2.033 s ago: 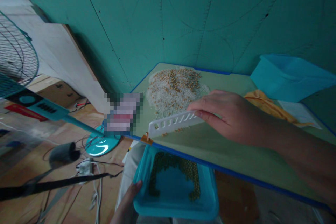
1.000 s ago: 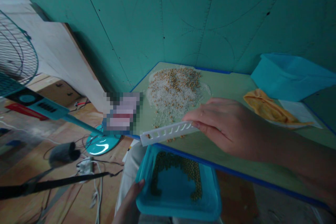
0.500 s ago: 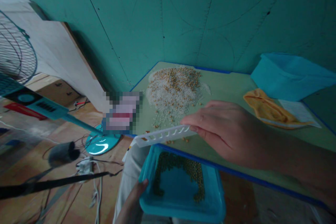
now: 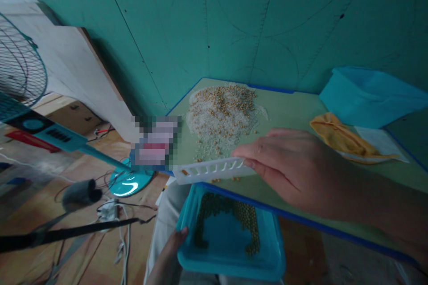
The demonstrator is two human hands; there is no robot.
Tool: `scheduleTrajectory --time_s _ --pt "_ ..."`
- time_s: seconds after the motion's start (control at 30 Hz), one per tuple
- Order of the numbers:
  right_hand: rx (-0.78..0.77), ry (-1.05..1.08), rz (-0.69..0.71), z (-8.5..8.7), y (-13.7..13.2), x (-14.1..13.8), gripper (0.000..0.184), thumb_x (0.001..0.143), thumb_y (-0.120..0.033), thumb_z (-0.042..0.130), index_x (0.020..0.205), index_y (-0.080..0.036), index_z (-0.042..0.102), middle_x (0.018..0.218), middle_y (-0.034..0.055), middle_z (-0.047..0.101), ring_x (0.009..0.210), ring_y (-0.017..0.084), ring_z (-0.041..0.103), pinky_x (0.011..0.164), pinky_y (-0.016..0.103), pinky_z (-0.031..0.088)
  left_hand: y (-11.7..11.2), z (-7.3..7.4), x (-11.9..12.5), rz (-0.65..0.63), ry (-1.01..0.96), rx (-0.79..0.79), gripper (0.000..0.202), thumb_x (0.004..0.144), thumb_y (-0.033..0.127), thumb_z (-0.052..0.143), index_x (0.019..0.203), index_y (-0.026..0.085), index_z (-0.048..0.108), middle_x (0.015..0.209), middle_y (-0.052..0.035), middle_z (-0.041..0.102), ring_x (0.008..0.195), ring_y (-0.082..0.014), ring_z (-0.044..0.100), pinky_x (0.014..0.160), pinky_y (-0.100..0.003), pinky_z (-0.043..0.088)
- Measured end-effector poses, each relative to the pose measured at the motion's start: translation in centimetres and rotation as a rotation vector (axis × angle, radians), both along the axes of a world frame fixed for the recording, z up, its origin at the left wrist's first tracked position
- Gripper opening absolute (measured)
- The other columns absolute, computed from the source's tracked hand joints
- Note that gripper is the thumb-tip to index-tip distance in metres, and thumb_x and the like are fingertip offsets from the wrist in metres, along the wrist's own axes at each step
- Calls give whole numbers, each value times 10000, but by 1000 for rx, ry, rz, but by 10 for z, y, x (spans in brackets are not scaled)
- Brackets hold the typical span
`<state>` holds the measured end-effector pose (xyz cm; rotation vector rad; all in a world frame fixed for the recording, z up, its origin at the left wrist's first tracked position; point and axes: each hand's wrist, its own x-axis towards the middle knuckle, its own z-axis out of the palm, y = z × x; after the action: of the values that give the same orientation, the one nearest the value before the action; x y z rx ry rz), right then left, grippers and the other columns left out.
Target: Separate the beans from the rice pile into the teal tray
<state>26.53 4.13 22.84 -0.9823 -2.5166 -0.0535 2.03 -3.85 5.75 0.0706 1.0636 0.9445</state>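
Observation:
My right hand [image 4: 287, 169] is closed on one end of a white slotted plastic strip [image 4: 207, 174], held near the front edge of the table [image 4: 287, 107]. Beyond the strip lies a heap of small white grains [image 4: 203, 120] mixed with yellow-brown beans [image 4: 230, 93]. A few beans sit on the table just in front of the strip. Below the table edge is a blue plastic bin [image 4: 230, 269] with greenish beans [image 4: 252, 227] along its sides. My left hand [image 4: 169, 251] grips the bin's left wall, thumb over the rim.
A blue open fabric bin [image 4: 368, 98] and an orange cloth [image 4: 347, 138] lie on the table's right. A pixelated item [image 4: 155, 144] sits at its left corner. Left are a standing fan [image 4: 50, 131], cables and a power strip [image 4: 109, 210]. A green wall [image 4: 207, 18] rises behind.
The slotted strip has turned slightly, its slotted face now more toward me. The blue bin has shifted slightly left. Both hands keep their hold.

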Motion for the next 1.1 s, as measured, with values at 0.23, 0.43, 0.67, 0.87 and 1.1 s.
scheduleTrajectory --time_s 0.23,0.43,0.67,0.87,1.1 --pt "-24 2 -27 -1 2 0 216 796 -145 457 974 -176 576 841 43 649 723 139 569 632 254 381 1 4 2 1 15 7 287 588 306 710 847 182 722 846 -17 738 1047 -236 544 895 -224 367" --pt "-35 -18 -27 1 -7 -1 219 787 -140 466 973 -186 571 860 40 651 731 145 580 622 251 394 2 3 1 27 37 -20 307 585 301 715 871 193 715 851 -17 738 1033 -264 553 901 -276 381" --pt "45 56 -115 14 -7 7 212 808 -186 457 968 -221 591 848 21 665 718 157 611 604 245 430 0 -6 -2 31 -9 1 260 643 271 674 882 176 710 859 -17 738 1001 -246 576 874 -254 404" --pt "25 145 -201 18 13 28 199 807 -242 490 973 -227 598 890 19 664 734 173 620 560 246 454 -1 -7 -3 -4 18 -3 234 661 296 661 856 180 718 820 -18 745 969 -265 594 867 -289 418" --pt "-423 262 -140 7 52 50 148 794 -271 487 877 -195 584 809 7 657 688 143 615 551 244 470 3 -27 0 -91 135 -94 419 447 412 752 787 169 721 729 -84 746 1061 -407 492 877 -461 407"
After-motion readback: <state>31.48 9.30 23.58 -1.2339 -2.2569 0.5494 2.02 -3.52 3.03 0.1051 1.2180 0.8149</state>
